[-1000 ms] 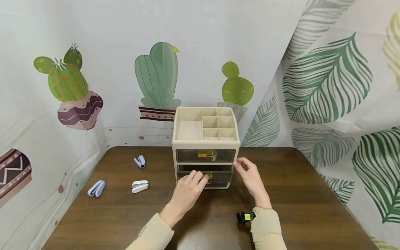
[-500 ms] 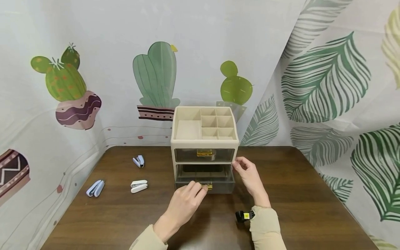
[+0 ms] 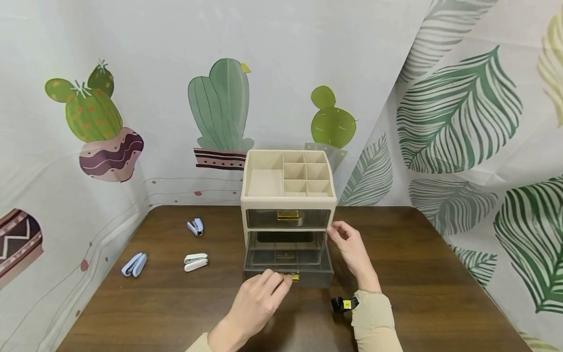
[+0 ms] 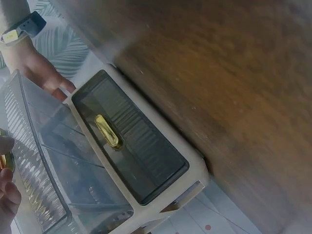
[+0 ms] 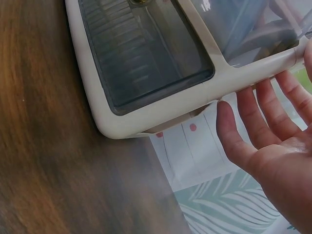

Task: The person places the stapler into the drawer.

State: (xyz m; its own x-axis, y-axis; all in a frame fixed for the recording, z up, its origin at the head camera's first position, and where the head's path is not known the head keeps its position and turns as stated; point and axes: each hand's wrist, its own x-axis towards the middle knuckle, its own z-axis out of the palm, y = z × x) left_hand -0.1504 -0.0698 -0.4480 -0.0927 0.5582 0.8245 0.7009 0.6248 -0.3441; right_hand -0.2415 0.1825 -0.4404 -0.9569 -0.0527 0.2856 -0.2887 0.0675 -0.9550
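A cream desktop organizer with an open compartmented top stands on the table. Its lower smoky clear drawer is pulled well out, and no object shows inside. My left hand pinches the gold handle on that drawer's front. The upper drawer, with a matching gold handle, is closed. At the organizer's right side, my right hand rests its fingertips against the side wall. In the right wrist view, its thumb and fairly straight fingers touch the cream frame.
Three small staplers lie on the table left of the organizer: a blue one at the back, a white one and a light blue one. A black wrist device juts from the right sleeve. A printed curtain hangs behind.
My left hand has moved toward the front with the gold handle, drawing the lower drawer from nearly closed to well out. The right hand stays against the organizer's side.
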